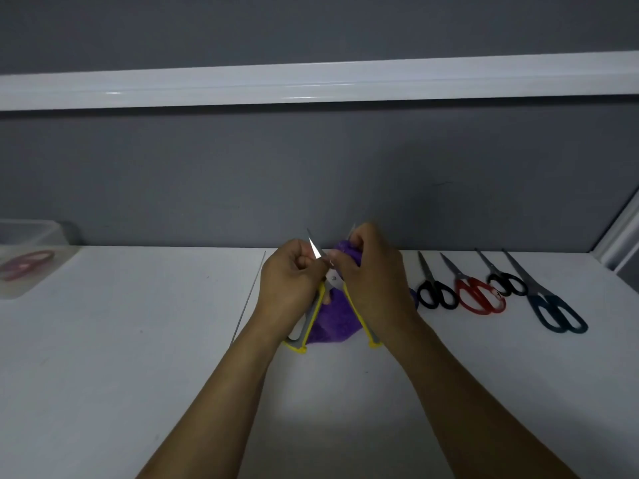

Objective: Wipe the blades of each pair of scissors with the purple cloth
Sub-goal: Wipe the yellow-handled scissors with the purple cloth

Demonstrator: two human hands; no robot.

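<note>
At the far left, pink scissors (27,265) are being kept inside a clear container (38,233). Above the white table (138,340), yellow-and-grey scissors (333,280) are being held spread open. One handle is being gripped by the curled left hand (290,286), and the purple cloth (332,323) is being pinched round the right blade by the right hand (373,278). Further right, black scissors (436,293), red scissors (476,296), small black scissors (507,282) and dark blue scissors (555,311) are being left lying in a row.

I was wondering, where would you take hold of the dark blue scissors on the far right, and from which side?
By the handle loops of the dark blue scissors, I think, reaching from the near side: they lie flat and shut, loops nearest the table's front, points toward the wall.
</note>
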